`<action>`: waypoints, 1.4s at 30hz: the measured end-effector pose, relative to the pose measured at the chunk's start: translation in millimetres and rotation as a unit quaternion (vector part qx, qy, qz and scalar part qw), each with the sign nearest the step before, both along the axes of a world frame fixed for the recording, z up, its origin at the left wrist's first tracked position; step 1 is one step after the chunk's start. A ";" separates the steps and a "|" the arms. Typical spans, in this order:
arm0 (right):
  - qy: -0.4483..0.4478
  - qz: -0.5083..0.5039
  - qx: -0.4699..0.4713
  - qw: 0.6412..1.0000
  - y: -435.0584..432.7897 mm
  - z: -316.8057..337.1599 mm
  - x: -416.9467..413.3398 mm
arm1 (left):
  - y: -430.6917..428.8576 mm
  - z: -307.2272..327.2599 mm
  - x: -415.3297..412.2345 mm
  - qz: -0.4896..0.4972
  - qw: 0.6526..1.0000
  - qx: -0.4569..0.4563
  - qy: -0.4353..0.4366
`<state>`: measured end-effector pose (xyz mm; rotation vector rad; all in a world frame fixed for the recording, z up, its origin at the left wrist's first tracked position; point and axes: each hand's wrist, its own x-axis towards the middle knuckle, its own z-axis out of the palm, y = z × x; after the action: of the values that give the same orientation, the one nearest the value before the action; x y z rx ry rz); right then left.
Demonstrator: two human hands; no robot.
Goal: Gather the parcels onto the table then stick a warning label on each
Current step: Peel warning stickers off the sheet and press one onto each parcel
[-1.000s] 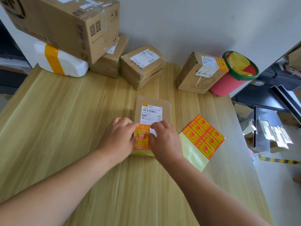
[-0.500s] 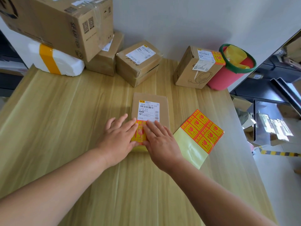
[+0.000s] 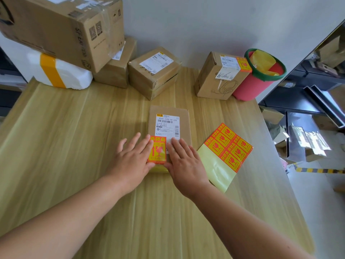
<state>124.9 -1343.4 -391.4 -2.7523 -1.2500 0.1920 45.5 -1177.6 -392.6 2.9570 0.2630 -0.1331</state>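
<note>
Orange label [image 3: 157,149] now uncovered on parcel [image 3: 169,111]; both hands' grip flattened, apart.

The desk [image 3: 74,146] is pale yellow-green wood grain in long streaks. The flat parcel [image 3: 183,118] is plain brown cardboard with a white shipping label [image 3: 167,126] printed in black barcodes; its warning label [image 3: 157,149] is orange-red with yellow characters and a red broken-glass mark. The sticker sheet [image 3: 226,146] repeats that orange-and-yellow pattern above bare pale-yellow backing. The bin [image 3: 250,88] is red with a green rim and yellow paper inside. The foam box [image 3: 74,75] is white, banded in yellow tape. Floor tape [image 3: 317,170] is striped black and yellow.
</note>
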 end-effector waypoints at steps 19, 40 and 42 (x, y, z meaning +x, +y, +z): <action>0.014 -0.068 -0.039 0.997 -23.8 -12.2 19.5 | -12.6 2.5 19.9 0.094 0.969 -0.221 0.056; -0.046 -0.038 -0.043 0.997 13.4 -20.7 218.9 | 19.0 -0.7 214.0 0.006 0.994 0.108 0.005; -0.056 -0.045 -0.041 0.997 19.7 -21.6 229.7 | 24.5 -2.9 227.3 0.007 0.994 0.109 0.000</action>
<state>354.5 -1323.7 -413.0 -2.9194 -1.1652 0.0828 272.8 -1153.1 -395.5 3.1701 0.3163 -0.1095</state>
